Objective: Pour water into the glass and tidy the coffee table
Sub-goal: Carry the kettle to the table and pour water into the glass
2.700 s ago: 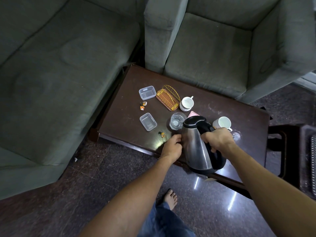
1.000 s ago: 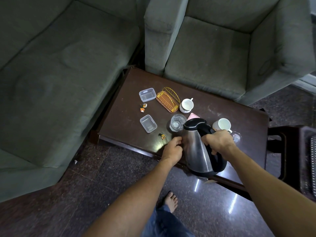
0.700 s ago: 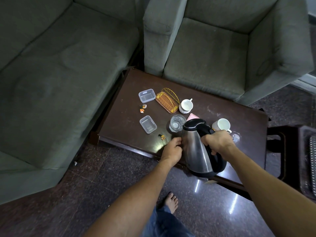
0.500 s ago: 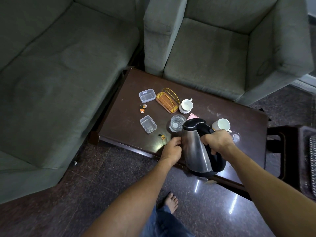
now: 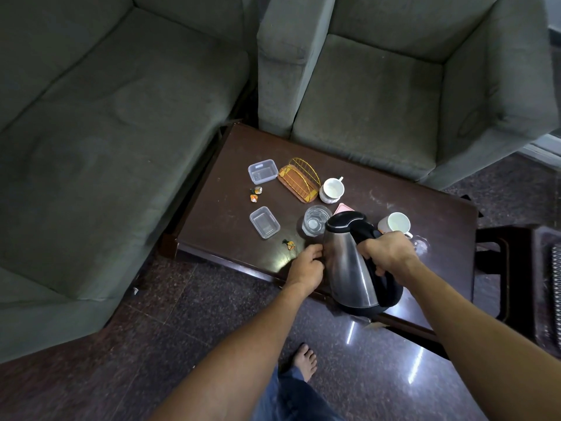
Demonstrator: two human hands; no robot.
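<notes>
My right hand (image 5: 391, 253) is wrapped round the black handle of the one steel kettle (image 5: 349, 268), which tilts spout-first toward the single glass (image 5: 315, 221) just beyond it, while my left hand (image 5: 306, 268) touches the kettle's side with bent fingertips. Past my hands I count two white cups (image 5: 332, 189) (image 5: 394, 223), two clear plastic boxes (image 5: 263, 171) (image 5: 264, 222), one gold wire rack (image 5: 299, 183) and three small wrapped bits (image 5: 256, 189). All sit on the dark wooden coffee table (image 5: 230, 220), with a grey sofa (image 5: 106, 117) to my left, a matching armchair (image 5: 379, 101) ahead, and polished stone floor (image 5: 182, 323) below.
</notes>
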